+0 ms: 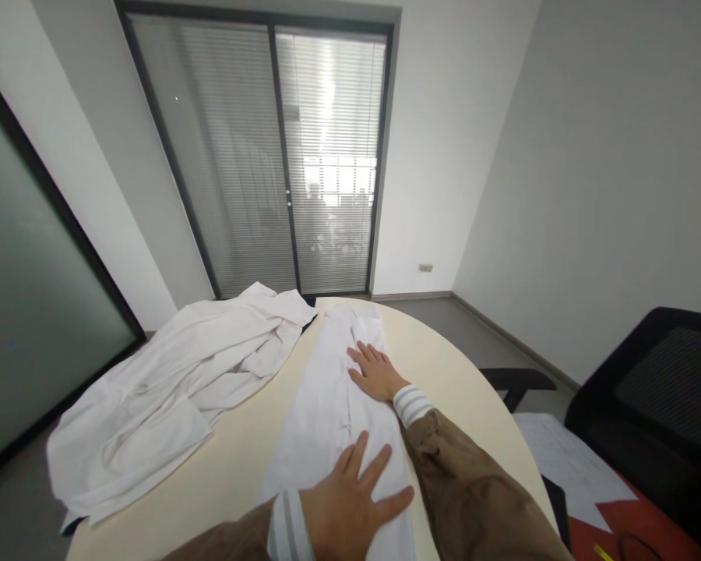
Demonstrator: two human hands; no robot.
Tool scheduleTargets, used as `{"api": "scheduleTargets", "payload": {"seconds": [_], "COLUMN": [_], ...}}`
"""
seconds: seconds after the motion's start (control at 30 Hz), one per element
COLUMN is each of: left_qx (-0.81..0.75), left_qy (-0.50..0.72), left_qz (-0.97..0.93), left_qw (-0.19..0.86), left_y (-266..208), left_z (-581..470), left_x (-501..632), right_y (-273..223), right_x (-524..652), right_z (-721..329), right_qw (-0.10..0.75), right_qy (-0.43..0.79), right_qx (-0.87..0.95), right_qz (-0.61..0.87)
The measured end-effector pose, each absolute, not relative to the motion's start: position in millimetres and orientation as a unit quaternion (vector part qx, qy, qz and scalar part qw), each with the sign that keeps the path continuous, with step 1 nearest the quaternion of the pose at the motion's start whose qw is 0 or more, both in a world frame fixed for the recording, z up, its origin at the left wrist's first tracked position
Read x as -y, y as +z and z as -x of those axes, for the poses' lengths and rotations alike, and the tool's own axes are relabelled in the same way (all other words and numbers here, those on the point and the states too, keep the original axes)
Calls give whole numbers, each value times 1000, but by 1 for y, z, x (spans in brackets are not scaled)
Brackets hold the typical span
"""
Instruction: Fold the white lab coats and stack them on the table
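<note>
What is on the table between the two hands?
Only the folded white garment: the left hand and right hand both press flat on it, with bare cloth between them, in the head view.

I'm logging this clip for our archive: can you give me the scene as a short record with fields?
setting: room with blinds over glass doors
surface: pale round table
left hand: left hand flat, fingers spread, on the near part of the folded white garment
right hand: right hand flat on the same garment, farther out
other cloth: crumpled white garment on the table's left side
nearby: black chair at right; papers below it
</note>
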State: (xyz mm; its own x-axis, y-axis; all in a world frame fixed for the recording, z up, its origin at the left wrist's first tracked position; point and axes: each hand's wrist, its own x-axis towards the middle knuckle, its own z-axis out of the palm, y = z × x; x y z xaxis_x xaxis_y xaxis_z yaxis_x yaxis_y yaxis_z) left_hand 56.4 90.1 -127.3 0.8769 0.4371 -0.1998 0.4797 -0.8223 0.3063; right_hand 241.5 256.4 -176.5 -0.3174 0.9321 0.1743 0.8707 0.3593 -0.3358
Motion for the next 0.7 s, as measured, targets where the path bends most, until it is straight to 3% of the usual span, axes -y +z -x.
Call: {"api": "scheduleTargets", "payload": {"seconds": [0.17,0.3,0.47,0.6,0.7], "left_qx": [-198,-247,-261,-261,-258], "left_qy": [13,115,51,43,50], "left_qz": [-943,-943,-958,-959,-959], "left_qw": [267,193,110,106,105], "left_y": [-85,-101,-140,-144,-140], "left_z": [-48,-45,-41,-40,-43], "left_x": [-118,-143,-150,-150,-151], "right_y": [-161,-152,-162,-174,-182], "right_x": [-252,-253,-268,-290,-310], "right_z": [-243,-246,-259,-278,-292], "right_qw": [170,219,306,394,412], "right_qy": [55,71,138,86,61], "right_qx": [828,829,769,703,675], "right_qz": [531,509,544,586,610]}}
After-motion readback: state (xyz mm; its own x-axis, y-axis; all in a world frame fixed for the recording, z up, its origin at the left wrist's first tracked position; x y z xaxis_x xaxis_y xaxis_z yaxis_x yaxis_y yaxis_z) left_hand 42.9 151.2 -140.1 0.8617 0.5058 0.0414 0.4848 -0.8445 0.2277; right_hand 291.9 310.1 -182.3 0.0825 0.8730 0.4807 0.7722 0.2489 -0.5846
